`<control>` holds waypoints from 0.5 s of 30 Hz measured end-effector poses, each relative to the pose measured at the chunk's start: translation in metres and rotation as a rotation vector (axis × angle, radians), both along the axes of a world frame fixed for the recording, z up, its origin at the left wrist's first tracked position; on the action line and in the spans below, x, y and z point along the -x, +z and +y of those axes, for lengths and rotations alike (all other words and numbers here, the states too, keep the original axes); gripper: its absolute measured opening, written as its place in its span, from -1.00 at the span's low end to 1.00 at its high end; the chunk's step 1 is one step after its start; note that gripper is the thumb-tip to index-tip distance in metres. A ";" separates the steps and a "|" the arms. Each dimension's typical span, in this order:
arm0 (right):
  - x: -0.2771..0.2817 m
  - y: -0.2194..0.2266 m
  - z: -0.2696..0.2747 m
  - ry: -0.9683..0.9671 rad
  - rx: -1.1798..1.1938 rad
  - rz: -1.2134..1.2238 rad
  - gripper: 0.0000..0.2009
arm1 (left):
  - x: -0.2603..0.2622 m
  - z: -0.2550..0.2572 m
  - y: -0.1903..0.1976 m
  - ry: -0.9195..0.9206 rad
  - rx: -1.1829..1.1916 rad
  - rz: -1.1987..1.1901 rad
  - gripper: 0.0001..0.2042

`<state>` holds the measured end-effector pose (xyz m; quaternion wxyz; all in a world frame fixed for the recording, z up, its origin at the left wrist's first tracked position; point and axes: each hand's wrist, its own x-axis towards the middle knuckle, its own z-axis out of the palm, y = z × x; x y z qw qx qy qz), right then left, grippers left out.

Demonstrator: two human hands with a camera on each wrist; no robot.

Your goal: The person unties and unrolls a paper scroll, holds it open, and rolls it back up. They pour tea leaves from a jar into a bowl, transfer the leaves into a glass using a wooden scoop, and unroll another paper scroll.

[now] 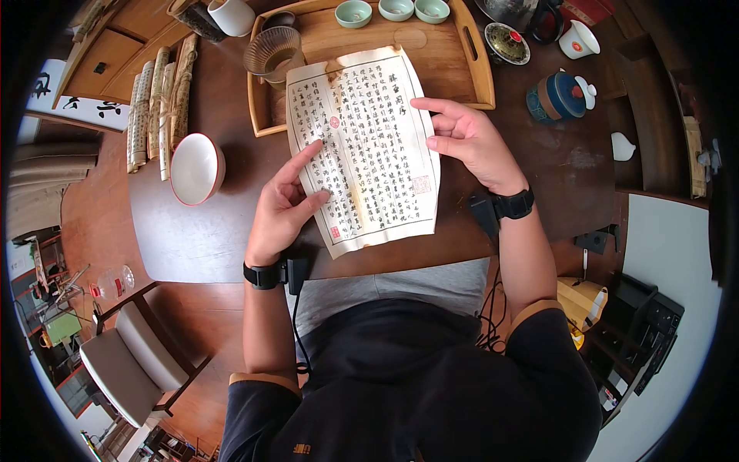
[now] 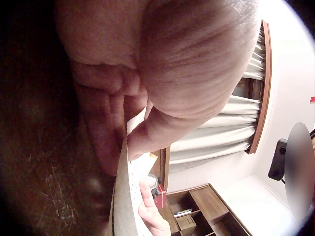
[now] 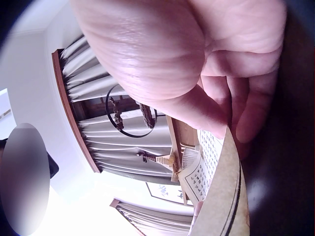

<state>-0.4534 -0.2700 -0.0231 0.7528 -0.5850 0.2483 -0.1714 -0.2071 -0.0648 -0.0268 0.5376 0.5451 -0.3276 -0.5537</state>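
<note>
A cream sheet of paper (image 1: 369, 154), covered in columns of black brush writing with red seal stamps, is held up over the dark table by both hands. Its edges look browned, and the top edge is ragged. My left hand (image 1: 281, 212) pinches the left edge, thumb on the written face. On the opposite edge, my right hand (image 1: 479, 146) pinches the sheet with its thumb on the front. Both wrist views show the paper (image 2: 129, 196) passing between thumb and fingers. From the right wrist, the sheet (image 3: 221, 196) bows in a curve.
Beyond the sheet lies a wooden tray (image 1: 481, 85) with pale green cups (image 1: 354, 14) and a ribbed glass bowl (image 1: 262, 58). A white bowl (image 1: 196, 171) and tied rolled scrolls (image 1: 142, 115) sit at left. Right of the tray are a lidded blue pot (image 1: 562, 96) and a white cup (image 1: 579, 40).
</note>
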 end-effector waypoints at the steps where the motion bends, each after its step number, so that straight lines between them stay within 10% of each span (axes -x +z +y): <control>1: 0.000 0.000 0.000 0.000 0.000 0.000 -0.47 | 0.000 0.000 0.000 0.000 0.000 0.000 -0.30; 15: 0.000 0.000 0.001 0.000 -0.013 -0.019 -0.48 | 0.001 0.000 0.002 0.004 -0.005 -0.013 -0.31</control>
